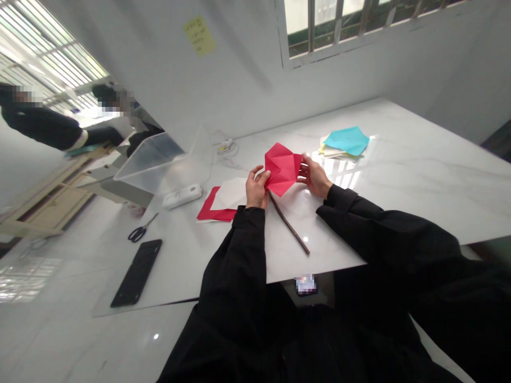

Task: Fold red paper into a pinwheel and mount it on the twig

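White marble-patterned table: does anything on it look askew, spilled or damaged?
Nothing looks spilled or damaged. The flat white paper beside the left hand lies askew over the flat red paper, whose edges stick out.

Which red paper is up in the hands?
The creased red paper, with the left hand and right hand at opposite edges. The other red paper lies on the table, partly under a white sheet.

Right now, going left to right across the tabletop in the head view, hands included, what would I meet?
Scissors → white device → flat red sheet → left hand → creased red paper → right hand → blue sheet.
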A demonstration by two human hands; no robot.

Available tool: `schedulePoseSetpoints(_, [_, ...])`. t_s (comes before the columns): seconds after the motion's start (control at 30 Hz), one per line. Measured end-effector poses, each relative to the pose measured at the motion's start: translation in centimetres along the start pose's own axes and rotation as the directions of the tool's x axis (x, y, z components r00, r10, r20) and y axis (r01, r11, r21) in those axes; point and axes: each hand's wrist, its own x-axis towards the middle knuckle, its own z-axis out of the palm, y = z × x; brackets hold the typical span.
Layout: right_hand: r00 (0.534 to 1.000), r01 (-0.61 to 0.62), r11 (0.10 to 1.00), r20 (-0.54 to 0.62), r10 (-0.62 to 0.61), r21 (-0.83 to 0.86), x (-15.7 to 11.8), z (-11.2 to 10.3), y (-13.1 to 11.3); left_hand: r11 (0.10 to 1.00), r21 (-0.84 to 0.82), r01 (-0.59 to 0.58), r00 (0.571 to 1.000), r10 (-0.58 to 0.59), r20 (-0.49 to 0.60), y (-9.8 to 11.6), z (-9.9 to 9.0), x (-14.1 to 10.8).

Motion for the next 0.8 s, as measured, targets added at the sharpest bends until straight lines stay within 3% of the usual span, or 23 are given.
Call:
schedulePoseSetpoints(0.27, [0.993, 0.002, 0.994, 0.114, 0.011, -0.111, -0.4, 0.3, -0.2, 0.998, 0.051, -0.024, 1.0, 0.024, -0.007, 0.5, 0.2, -0.4])
schedulePoseSetpoints(0.8, [0.992, 0.069, 0.991, 0.112, -0.057, -0.111, -0.2, 0.1, 0.8, 0.989, 0.111, 0.102, 0.985, -0.116, 0.124, 1.0, 0.9, -1.3])
